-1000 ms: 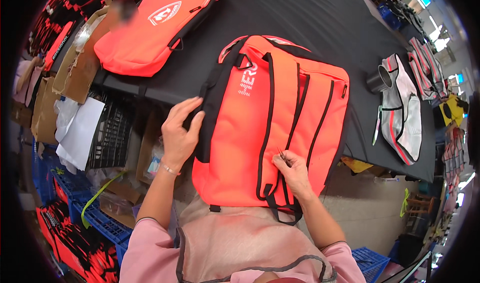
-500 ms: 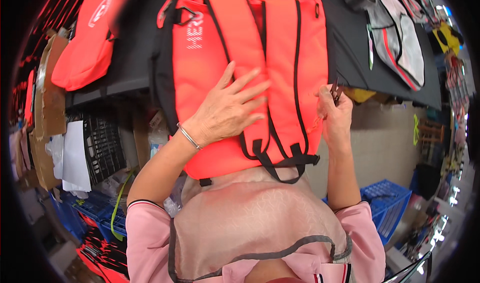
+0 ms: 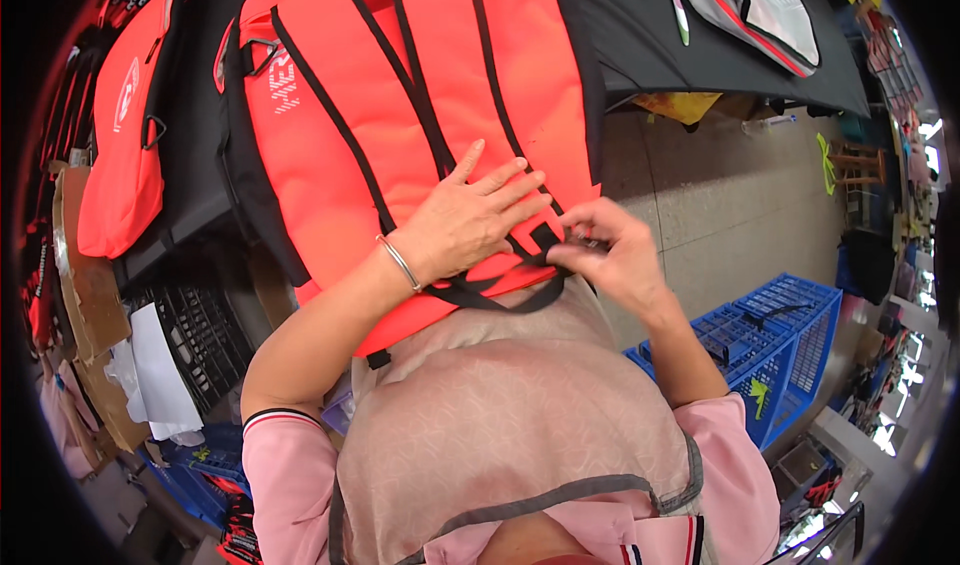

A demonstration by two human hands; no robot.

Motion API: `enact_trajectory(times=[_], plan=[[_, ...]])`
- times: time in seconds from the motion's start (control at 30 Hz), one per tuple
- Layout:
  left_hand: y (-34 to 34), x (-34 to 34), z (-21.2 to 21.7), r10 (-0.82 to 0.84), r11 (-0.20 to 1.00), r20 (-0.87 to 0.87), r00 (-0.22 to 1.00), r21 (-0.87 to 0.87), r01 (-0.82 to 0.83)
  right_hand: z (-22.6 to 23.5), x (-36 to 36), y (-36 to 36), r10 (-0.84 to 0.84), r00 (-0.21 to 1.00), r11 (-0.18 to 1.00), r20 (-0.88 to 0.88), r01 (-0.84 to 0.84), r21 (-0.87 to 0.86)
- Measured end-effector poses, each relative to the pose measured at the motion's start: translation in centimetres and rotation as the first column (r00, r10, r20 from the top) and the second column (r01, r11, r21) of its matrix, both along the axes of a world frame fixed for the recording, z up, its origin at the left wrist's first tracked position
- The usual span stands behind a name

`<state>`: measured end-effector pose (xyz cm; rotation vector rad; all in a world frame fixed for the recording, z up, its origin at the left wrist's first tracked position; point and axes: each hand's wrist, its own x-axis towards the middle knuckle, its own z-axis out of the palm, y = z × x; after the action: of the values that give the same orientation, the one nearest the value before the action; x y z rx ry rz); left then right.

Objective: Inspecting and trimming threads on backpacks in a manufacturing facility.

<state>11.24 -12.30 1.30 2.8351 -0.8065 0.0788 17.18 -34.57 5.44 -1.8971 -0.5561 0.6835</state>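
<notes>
A bright orange-red backpack (image 3: 330, 165) with black edging lies across the dark table's edge and hangs toward my apron, strap side up. My left hand (image 3: 462, 223) rests on the shoulder straps near the lower end, fingers spread and holding nothing. At the bag's lower right corner, my right hand (image 3: 615, 255) is closed, its fingertips against the black webbing at the strap's end. Dark thread snips (image 3: 590, 243) are tucked in that hand, mostly hidden by the fingers. A black webbing loop (image 3: 525, 303) hangs over the bag's bottom edge.
Another orange-red bag (image 3: 125, 135) lies at the left of the dark table (image 3: 640, 45). A grey mesh piece with red trim (image 3: 765, 20) is at the far right. Blue plastic crates (image 3: 770, 335) stand on the floor at right; cardboard (image 3: 90, 285) and white paper (image 3: 165, 365) are at left.
The backpack has shifted left and turned slightly. My right hand has moved down and left from the bag's side edge to the webbing at the lower corner. My left hand stays spread on the straps.
</notes>
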Motion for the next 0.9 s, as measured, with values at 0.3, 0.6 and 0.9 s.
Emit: enact_trajectory(times=[0.3, 0.6, 0.9], plan=[[0.1, 1.2, 0.0, 0.107, 0.931, -0.080, 0.991, -0.342, -0.128, 1.2, 0.2, 0.2, 0.044, 0.946, 0.997, 0.322, -0.020, -0.077], [-0.3, 1.9, 0.4, 0.337, 0.597, -0.377, 0.863, -0.623, -0.505, 1.2, 3.2, 4.3, -0.161, 0.913, 0.984, 0.374, 0.119, 0.134], [-0.1, 1.8, 0.9, 0.404, 0.684, -0.433, 0.806, -0.443, -0.580, 2.7, 5.3, 3.2, 0.234, 0.829, 0.972, 0.508, -0.195, -0.130]])
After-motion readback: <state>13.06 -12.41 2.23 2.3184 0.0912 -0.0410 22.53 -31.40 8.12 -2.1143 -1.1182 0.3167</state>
